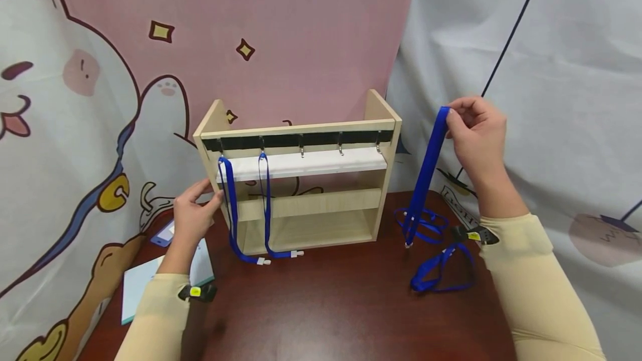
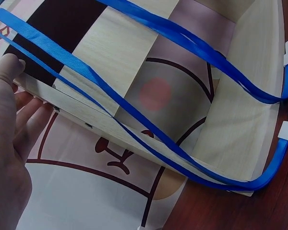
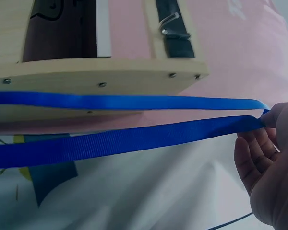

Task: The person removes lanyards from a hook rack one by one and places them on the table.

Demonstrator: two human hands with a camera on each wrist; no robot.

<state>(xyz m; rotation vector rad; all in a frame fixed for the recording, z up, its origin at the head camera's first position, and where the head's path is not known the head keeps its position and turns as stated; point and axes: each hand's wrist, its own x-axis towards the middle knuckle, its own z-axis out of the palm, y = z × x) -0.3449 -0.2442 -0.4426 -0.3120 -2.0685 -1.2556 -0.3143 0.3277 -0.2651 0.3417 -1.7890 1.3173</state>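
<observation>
My right hand (image 1: 478,132) pinches the top of a blue lanyard (image 1: 426,174) between thumb and fingers, right of a wooden rack (image 1: 306,205). In the right wrist view the strap (image 3: 134,102) runs as two lengths from the fingertips. The lanyard's lower end hangs near the table. My left hand (image 1: 194,210) holds the rack's left side edge, thumb in front and fingers on the outer side, as the left wrist view shows. Two blue lanyards (image 1: 230,205) hang from the rack's two leftmost hooks, their white clips (image 1: 297,253) lying on the table. The other hooks (image 1: 340,144) hold nothing.
More blue lanyards (image 1: 441,272) lie loosely on the dark red table (image 1: 311,305) at the right. A light blue booklet (image 1: 137,283) and a small blue card (image 1: 163,234) lie at the left. Printed cloth (image 1: 311,27) hangs behind the rack and along both sides.
</observation>
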